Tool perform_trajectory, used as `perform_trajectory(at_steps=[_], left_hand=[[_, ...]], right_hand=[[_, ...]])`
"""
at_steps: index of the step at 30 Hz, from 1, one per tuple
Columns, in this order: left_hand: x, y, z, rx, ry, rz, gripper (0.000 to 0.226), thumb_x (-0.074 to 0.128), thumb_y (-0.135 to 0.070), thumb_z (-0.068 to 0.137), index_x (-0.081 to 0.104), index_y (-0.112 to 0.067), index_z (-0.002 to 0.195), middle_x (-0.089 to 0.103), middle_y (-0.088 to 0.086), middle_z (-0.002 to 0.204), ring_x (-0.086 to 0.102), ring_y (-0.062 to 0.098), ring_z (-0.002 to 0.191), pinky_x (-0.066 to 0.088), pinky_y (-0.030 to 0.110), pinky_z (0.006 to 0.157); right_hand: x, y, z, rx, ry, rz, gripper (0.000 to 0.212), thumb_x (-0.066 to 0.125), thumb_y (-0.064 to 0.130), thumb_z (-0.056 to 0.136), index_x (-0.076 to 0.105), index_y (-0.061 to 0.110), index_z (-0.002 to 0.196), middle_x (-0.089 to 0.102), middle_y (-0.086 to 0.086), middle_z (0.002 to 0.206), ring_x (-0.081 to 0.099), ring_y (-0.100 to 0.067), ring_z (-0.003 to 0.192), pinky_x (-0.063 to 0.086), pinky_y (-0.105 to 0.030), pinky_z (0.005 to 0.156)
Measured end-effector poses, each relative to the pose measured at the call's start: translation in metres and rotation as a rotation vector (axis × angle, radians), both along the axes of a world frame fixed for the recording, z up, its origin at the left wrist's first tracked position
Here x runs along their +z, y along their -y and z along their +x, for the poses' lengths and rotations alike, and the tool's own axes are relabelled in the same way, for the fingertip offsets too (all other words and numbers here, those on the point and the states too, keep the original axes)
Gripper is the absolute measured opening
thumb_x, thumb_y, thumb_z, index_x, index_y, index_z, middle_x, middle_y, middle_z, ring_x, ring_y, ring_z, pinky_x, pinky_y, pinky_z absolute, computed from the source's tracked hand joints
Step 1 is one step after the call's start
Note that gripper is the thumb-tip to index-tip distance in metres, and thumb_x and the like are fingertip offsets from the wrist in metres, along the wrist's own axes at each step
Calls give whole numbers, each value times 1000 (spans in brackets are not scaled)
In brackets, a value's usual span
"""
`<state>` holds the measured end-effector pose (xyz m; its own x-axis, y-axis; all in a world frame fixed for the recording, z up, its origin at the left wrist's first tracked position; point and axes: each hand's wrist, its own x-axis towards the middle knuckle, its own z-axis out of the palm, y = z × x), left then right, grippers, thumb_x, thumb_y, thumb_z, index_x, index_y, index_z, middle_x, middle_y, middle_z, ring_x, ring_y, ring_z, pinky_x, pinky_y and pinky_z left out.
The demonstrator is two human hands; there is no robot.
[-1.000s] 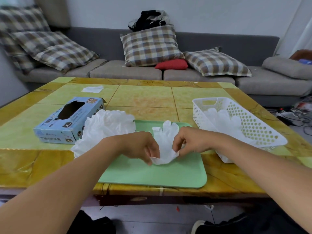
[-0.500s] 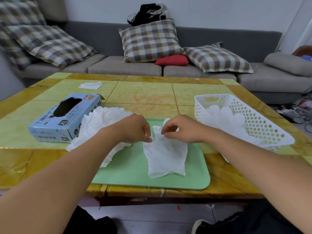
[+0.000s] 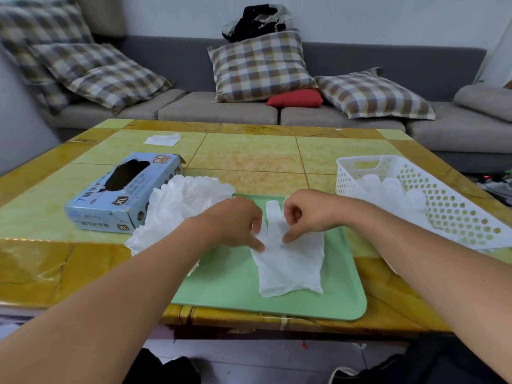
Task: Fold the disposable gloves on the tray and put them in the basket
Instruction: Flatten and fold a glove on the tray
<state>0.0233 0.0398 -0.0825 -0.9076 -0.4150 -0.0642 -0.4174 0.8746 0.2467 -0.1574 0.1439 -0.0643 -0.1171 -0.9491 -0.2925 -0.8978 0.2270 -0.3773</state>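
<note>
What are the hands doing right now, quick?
Left hand: fingers curled, pinching the white glove on the green tray.
Right hand: fingers curled, pinching the same glove near its finger end.

Thin translucent white film glove (image 3: 289, 261), matt green plastic tray (image 3: 343, 295), perforated white plastic basket (image 3: 454, 214), glossy marbled table (image 3: 249, 153).

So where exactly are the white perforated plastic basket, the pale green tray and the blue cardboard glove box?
White perforated plastic basket (image 3: 454, 206): head view, on its holed side wall.
Pale green tray (image 3: 227, 286): head view, bare surface near its front.
Blue cardboard glove box (image 3: 110, 214): head view, on its front face.
</note>
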Motion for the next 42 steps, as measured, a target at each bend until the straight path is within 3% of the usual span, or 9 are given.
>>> perform_trajectory(at_steps=[5, 10, 18, 21, 24, 27, 31, 36, 42], left_hand=[[15, -23, 0, -146, 77, 251, 34, 85, -53, 71, 69, -23, 71, 67, -10, 65, 60, 6, 62, 51, 26, 68], [2, -45, -2, -281, 310, 228, 21, 82, -42, 78, 71, -25, 78, 70, -17, 68, 61, -5, 65, 48, 18, 66], [24, -47, 7, -285, 422, 347, 20, 76, -44, 85, 76, -27, 96, 75, -15, 89, 69, 2, 87, 53, 26, 84], [58, -19, 31, -89, 106, 450, 22, 70, -40, 91, 76, -20, 98, 76, -7, 88, 70, 6, 80, 58, 26, 80], [70, 26, 66, 280, -391, 302, 18, 68, -34, 94, 76, -18, 94, 74, -3, 86, 69, 13, 82, 55, 25, 71], [45, 56, 98, 450, -437, 60, 8, 72, -30, 91, 74, -23, 95, 72, -8, 94, 67, 15, 91, 53, 29, 78], [28, 61, 123, 391, -282, 134, 23, 76, -34, 88, 73, -29, 110, 69, -13, 116, 63, 7, 108, 49, 28, 92], [29, 53, 143, 308, -179, 233, 57, 79, -52, 78, 57, -46, 131, 47, -26, 141, 43, -3, 129, 39, 27, 105], [28, 62, 157, 285, -18, 303, 98, 91, -65, 48, 46, -59, 135, 40, -26, 149, 35, 4, 140, 37, 42, 115]], right_hand=[[18, -37, 30, 190, 72, 542, 25, 87, 32, 79, 70, 15, 86, 75, -1, 81, 72, -10, 76, 51, -22, 65], [-3, -44, 40, 194, -104, 365, 16, 82, 22, 83, 67, 18, 81, 71, 2, 77, 68, -9, 63, 57, -30, 70], [16, -55, 32, 175, 175, 524, 20, 76, 33, 90, 74, 13, 92, 75, -1, 84, 70, -12, 74, 50, -22, 63], [25, -40, 33, 128, 172, 263, 30, 72, 40, 92, 76, 11, 90, 76, -3, 82, 67, -14, 65, 47, -25, 59], [22, -13, 53, 73, 266, -214, 16, 79, 32, 87, 77, 16, 90, 72, 4, 73, 63, -10, 62, 48, -23, 59], [8, 17, 96, 139, 297, -395, 31, 85, 36, 80, 76, 20, 106, 73, 8, 92, 68, -9, 81, 53, -23, 73], [-14, 48, 142, 315, 92, -299, 45, 79, 43, 84, 71, 21, 123, 67, 5, 117, 60, -12, 98, 49, -29, 85], [-20, 52, 140, 300, 141, -372, 10, 77, 16, 85, 81, 20, 93, 75, 7, 93, 65, -8, 79, 53, -28, 75], [-22, 38, 121, 343, 231, -203, 11, 82, 23, 84, 79, 17, 92, 76, 9, 86, 69, -4, 81, 57, -30, 83]])
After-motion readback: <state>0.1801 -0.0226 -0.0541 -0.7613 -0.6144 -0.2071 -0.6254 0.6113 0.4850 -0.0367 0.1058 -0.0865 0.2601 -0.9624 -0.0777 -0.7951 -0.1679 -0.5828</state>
